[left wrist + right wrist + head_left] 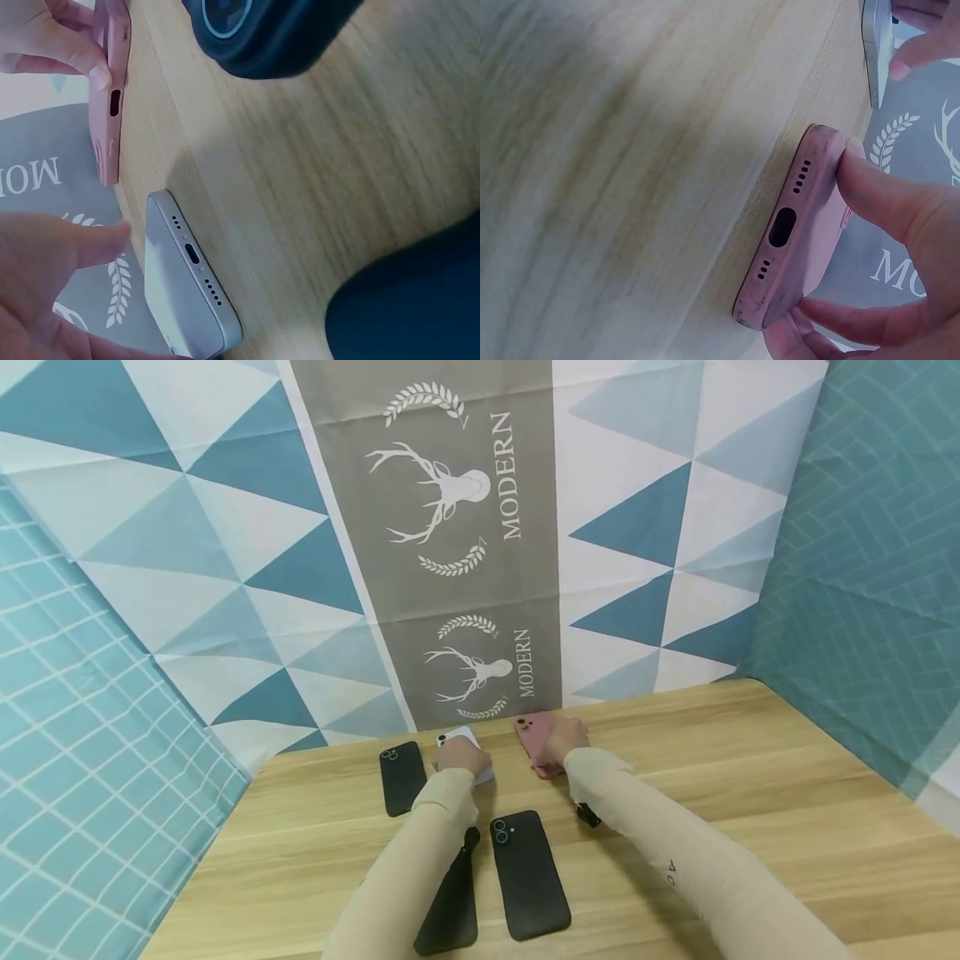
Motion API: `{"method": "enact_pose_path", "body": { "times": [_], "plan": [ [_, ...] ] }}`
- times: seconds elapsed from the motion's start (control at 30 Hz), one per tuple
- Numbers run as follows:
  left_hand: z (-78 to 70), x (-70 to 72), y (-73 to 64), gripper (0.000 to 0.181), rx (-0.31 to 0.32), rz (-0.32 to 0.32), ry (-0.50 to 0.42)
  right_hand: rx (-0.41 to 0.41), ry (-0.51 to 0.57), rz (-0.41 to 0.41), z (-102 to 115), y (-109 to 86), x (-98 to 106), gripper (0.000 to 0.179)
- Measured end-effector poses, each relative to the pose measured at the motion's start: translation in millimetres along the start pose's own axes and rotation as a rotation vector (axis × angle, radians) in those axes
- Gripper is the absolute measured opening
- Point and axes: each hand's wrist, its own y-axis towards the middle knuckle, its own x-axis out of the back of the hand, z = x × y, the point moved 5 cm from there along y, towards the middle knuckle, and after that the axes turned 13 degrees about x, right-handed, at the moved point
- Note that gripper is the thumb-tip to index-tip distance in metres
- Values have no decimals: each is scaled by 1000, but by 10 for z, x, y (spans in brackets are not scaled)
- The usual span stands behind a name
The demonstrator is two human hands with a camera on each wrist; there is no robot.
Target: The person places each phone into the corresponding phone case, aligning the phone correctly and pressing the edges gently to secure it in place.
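At the back of the wooden table my right hand (pixel 566 741) pinches a pink-cased smartphone (pixel 531 737) across its width. In the right wrist view, the thumb lies on one long edge and the fingers on the other; the pink phone's charging port end (pixel 783 227) faces the camera, close over the wood. My left hand (pixel 461 757) is over a white smartphone (pixel 483 770) left of it. The left wrist view shows that thumb stretched out above the white phone (pixel 187 277), apart from its near edge, while the other fingers reach toward the far side, partly hidden.
A black smartphone (pixel 403 781) lies at the back left. Another black smartphone (pixel 529 877) lies between my forearms, and a third (pixel 453 914) is partly hidden under my left sleeve. A patterned cloth (pixel 465 527) hangs behind the table's back edge.
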Motion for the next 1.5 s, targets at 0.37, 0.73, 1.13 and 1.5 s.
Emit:
{"method": "enact_pose_path", "body": {
  "times": [0.37,0.73,1.13,1.5],
  "plan": [
    [0,-29,62,36,28,-14,-6,-66,99,1,51,-75,79,60],
    [27,-59,89,65,76,55,-37,-68,102,13,16,-40,24,61],
    [101,117,116,80,120,24,-128,-125,140,29,-48,-23,98,66],
    [186,125,274,36,-27,135,-314,0,95,-63,-175,33,188,27]
  ]
}}
